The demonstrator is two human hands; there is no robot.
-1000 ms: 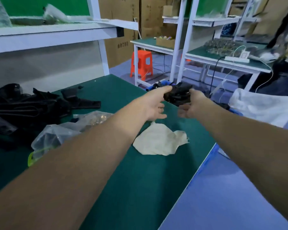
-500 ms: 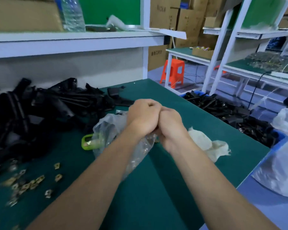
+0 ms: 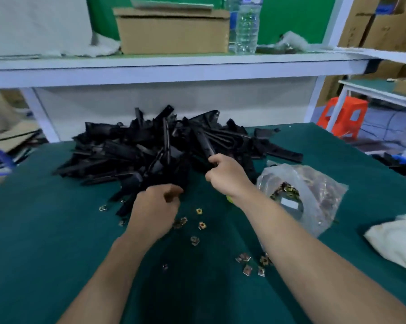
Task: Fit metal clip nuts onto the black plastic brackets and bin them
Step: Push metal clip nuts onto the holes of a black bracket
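Note:
A big heap of black plastic brackets (image 3: 136, 150) lies at the back of the green table (image 3: 45, 230). My right hand (image 3: 223, 175) grips the near end of one long black bracket (image 3: 203, 141) that slants up into the heap. My left hand (image 3: 155, 209) is at the heap's near edge with its fingers curled; what they hold, if anything, is hidden. Several brass-coloured clip nuts (image 3: 202, 225) are scattered on the mat in front of the hands, with more clip nuts (image 3: 246, 259) under my right forearm.
A clear plastic bag of clip nuts (image 3: 297, 190) sits right of my right wrist. A white cloth (image 3: 398, 239) lies at the right edge. Above the heap runs a white shelf (image 3: 174, 69) carrying a cardboard box (image 3: 171, 31) and a water bottle (image 3: 246, 24).
The view has swung left from the table's right end to the heap. My hands, pressed together over the bag half a second ago, have parted; the right one now holds a bracket.

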